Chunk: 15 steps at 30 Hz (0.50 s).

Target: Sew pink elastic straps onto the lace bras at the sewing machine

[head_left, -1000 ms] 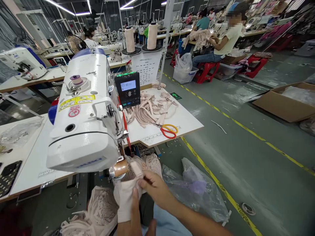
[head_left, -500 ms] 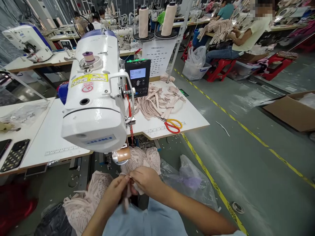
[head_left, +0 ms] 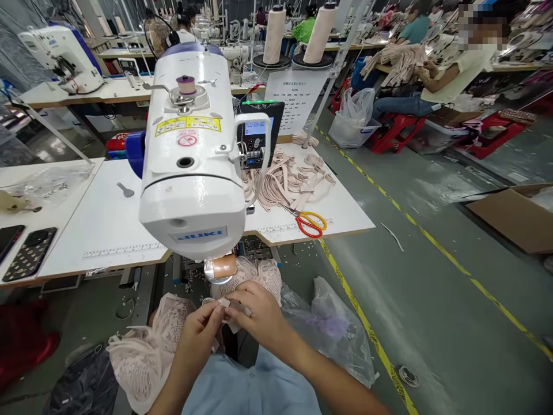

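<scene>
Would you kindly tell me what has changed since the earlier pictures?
The left hand has moved up and leftward, beside the right hand. The pale fabric, spread out a second ago, is now bunched at their fingertips; both hands hold it in each picture. The camera's view has shifted. The scissors and straps lie on the table as before.

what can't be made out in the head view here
All in the head view:
fabric: partly covered by the left grip and right grip, so its full shape is unclear
control screen: writing too small, panel crossed by the machine's white handle
paper: small print unreadable
plain black phone: cut off by the left edge
cardboard box: cut off by the right edge
</scene>
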Each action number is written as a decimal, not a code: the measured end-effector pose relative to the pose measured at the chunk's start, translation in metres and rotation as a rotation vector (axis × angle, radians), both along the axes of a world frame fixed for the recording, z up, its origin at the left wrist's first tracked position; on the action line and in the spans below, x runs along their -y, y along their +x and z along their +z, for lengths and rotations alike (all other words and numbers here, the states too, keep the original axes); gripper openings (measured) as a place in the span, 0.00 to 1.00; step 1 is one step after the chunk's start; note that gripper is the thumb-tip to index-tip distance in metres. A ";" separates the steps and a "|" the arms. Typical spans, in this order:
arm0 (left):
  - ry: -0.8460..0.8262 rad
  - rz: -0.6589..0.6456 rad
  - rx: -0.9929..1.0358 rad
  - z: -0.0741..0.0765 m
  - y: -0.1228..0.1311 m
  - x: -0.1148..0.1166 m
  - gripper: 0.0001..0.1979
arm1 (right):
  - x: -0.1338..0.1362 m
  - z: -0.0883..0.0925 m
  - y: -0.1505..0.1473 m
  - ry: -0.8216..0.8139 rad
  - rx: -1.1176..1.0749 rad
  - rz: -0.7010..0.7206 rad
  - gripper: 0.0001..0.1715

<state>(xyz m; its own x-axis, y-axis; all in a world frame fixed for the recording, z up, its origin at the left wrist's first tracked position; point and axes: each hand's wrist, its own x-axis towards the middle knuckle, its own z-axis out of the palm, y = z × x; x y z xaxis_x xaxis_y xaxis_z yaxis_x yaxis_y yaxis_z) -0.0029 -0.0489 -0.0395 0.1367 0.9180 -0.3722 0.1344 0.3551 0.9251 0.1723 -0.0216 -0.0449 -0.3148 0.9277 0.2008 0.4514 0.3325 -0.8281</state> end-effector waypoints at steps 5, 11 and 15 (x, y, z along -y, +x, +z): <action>0.093 -0.006 -0.172 -0.002 0.002 0.001 0.19 | 0.001 -0.008 -0.003 0.078 0.002 -0.043 0.06; 0.139 0.010 -0.255 -0.008 0.010 -0.005 0.21 | 0.003 -0.023 -0.010 0.123 -0.005 -0.079 0.08; 0.136 0.023 -0.264 -0.013 -0.002 -0.011 0.23 | 0.000 -0.041 0.000 0.350 0.135 0.154 0.12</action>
<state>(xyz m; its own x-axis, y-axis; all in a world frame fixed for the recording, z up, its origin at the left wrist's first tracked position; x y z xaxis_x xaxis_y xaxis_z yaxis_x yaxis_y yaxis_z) -0.0047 -0.0380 -0.0520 0.0304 0.9636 -0.2657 0.3704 0.2361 0.8984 0.1721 -0.0213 -0.0859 -0.4900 0.7504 0.4436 0.4708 0.6561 -0.5898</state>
